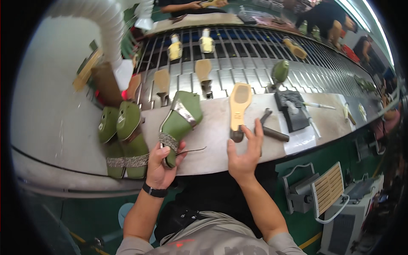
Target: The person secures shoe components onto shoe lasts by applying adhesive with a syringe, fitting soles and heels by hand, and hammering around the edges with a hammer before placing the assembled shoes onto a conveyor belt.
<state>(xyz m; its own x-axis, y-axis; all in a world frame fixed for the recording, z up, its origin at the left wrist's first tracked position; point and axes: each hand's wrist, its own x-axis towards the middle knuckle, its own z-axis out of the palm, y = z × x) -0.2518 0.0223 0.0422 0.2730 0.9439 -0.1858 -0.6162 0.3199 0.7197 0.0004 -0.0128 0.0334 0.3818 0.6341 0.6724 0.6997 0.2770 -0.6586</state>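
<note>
Green shoe last with the glittery silver strap upper [180,121] is sitting tilted on the grey workbench [212,144], and the left hand [161,163] is clamping its fingers round the toe end. Right hand [245,155] is hovering fingers spread, nearly touching the tan high-heel sole [239,108]. I'd be keeping that last steady while grabbing the sole by its waist.

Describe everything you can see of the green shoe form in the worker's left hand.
The green shoe form is a smooth, plastic-looking last wearing silver glitter straps across its toe and middle. It lies tilted on the grey workbench, toe end toward the person. The left hand closes around its near end; a thin dark strand trails rightward from it.
</note>
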